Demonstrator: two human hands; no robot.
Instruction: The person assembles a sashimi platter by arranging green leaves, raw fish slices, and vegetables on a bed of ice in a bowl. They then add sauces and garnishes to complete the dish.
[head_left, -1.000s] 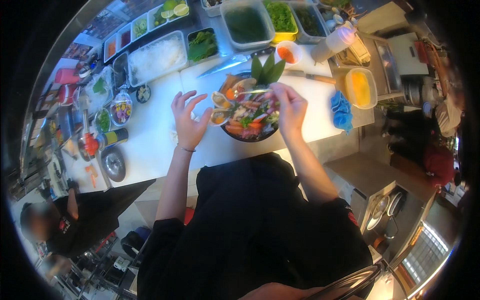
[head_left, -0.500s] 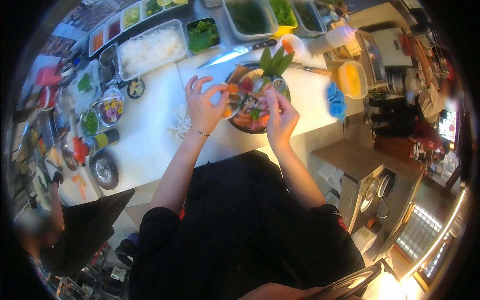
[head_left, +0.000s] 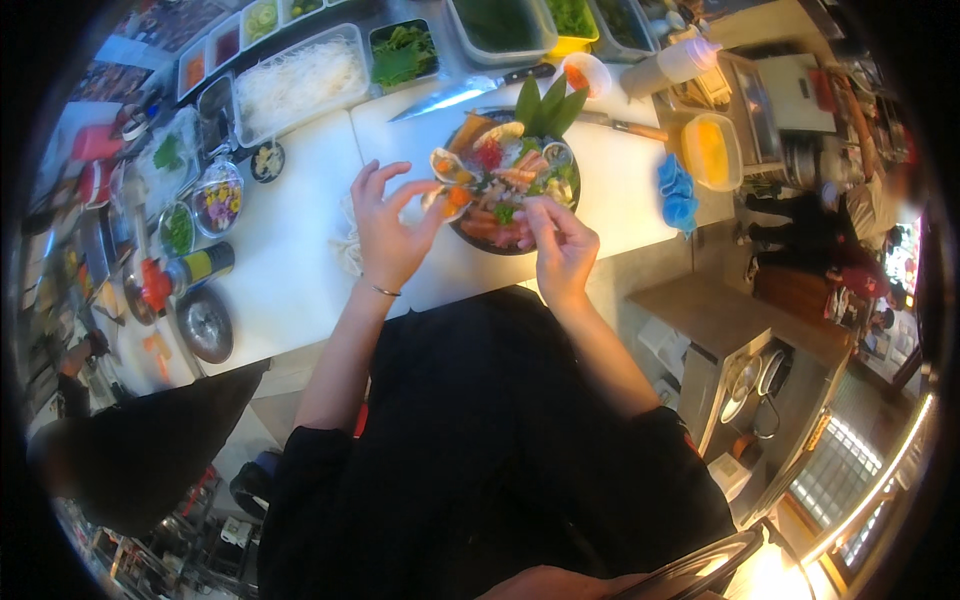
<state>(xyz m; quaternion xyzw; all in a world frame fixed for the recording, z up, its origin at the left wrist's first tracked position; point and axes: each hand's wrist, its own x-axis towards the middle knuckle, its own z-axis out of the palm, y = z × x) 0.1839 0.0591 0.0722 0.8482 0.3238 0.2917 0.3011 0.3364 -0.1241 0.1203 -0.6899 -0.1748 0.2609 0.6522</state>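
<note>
A round dark plate (head_left: 497, 248) of sliced raw fish, garnishes and upright green leaves (head_left: 550, 108) lies on a white board. At its left edge are two half shells with orange topping. My left hand (head_left: 392, 232) pinches the rim of the nearer half shell (head_left: 456, 202) between thumb and index finger, its other fingers raised. The farther half shell (head_left: 450, 165) is just beyond. Over the plate's near right part, my right hand (head_left: 565, 250) has thumb and fingers pressed together; what they hold, if anything, cannot be made out.
A knife (head_left: 465, 95) lies behind the plate, another wooden-handled one (head_left: 640, 130) to its right. Tubs of shredded white strands (head_left: 300, 85) and green leaves (head_left: 403, 55) line the back. A blue cloth (head_left: 677, 195) is at right, a torch (head_left: 195, 270) at left, near a co-worker's dark apron (head_left: 150, 440).
My hands have moved apart over the plate, uncovering its middle. The left thumb and index finger are now at the nearer shell. The co-worker at left has shifted.
</note>
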